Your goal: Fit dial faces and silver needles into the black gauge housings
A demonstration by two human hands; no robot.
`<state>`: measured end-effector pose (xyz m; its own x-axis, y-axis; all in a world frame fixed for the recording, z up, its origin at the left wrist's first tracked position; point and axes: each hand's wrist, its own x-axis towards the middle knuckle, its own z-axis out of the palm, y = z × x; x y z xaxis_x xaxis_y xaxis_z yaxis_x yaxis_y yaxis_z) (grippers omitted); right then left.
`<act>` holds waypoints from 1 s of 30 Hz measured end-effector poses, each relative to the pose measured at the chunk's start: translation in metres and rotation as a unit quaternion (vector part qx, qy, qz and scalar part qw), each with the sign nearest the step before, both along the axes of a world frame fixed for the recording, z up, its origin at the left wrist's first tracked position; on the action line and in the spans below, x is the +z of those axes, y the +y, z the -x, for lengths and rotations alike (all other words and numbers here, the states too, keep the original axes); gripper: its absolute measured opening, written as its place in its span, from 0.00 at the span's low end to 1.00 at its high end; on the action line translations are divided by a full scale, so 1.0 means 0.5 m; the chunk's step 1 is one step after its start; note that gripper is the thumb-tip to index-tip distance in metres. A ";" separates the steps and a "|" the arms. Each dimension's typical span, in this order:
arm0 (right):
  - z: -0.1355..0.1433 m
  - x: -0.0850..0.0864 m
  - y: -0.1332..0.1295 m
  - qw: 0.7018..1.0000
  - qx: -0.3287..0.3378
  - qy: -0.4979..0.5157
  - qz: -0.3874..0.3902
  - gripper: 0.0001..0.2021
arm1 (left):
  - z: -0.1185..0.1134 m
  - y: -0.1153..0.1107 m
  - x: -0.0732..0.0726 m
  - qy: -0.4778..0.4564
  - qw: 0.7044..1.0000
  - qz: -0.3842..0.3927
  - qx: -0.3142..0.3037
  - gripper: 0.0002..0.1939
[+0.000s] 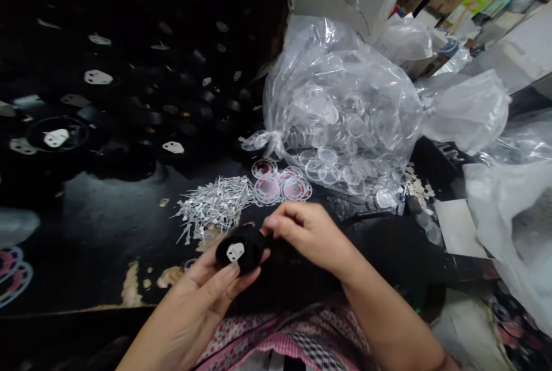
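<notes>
My left hand (219, 285) is wrapped around a black round cup-shaped housing (250, 244), its open face tilted toward me. Inside the housing sits a small white plate with holes (235, 252). At the housing's right side my right hand (302, 230) is closed in a pinch; what lies between its fingertips is too small and dark to make out. Just beyond both hands lies a heap of small silvery pointed pieces (215, 204), beside several printed clear discs (280, 184).
A large clear bag (345, 89) full of transparent round covers stands beyond my right hand. Many black housings with white plates (98, 77) fill the far left. More printed discs (16, 279) lie at the left edge. A white card (460, 228) and small pale pieces (418, 187) lie to the right.
</notes>
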<state>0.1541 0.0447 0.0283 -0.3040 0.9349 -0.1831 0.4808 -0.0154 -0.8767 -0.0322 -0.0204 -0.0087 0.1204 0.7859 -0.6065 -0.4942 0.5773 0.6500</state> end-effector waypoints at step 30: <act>-0.004 -0.013 -0.045 0.994 -0.070 0.084 0.018 0.14 | -0.016 0.020 0.022 -0.018 0.989 -0.049 0.136 0.16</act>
<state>0.1561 0.0222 0.0217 -0.1998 0.9640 -0.1753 0.3178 -0.1055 -0.9423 -0.0240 -0.0105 0.0021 -0.0835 0.8474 -0.5243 -0.6460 0.3546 0.6760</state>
